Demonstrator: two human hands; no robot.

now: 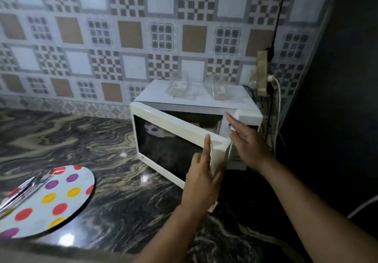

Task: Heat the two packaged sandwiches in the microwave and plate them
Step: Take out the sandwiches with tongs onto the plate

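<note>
Head view. A white microwave [196, 107] stands on a dark marbled counter [102, 140] against a patterned tile wall [131, 33]. Its door [173, 140] hangs partly open, swung out toward the viewer on its left hinge. Through the dark door glass and the gap above it, pale shapes [155, 130] show inside the cavity; the blur does not let one tell whether these are the sandwiches or a plate.

On the microwave's top sit two clear plastic sandwich packages, side by side and apart. The left package [177, 87] and the right package [215, 87] are both transparent, with small pale labels; what they hold cannot be made out.

The left hand [201, 172] meets the free edge of the door: the index finger lies straight up along the door's front face, the thumb sits behind the edge, and the other fingers are loosely bent. The door edge is thus held lightly between finger and thumb. The right hand [245, 138] is spread flat with straight fingers in front of the control panel [248, 117]; it holds nothing, and whether the fingertips touch the panel cannot be told.

At lower left a round plate [67, 199] with coloured dots lies on the counter, bearing shiny metal tongs [24, 191] near its left rim. A white cable [277, 107] runs down from a wall socket to the right of the microwave.
</note>
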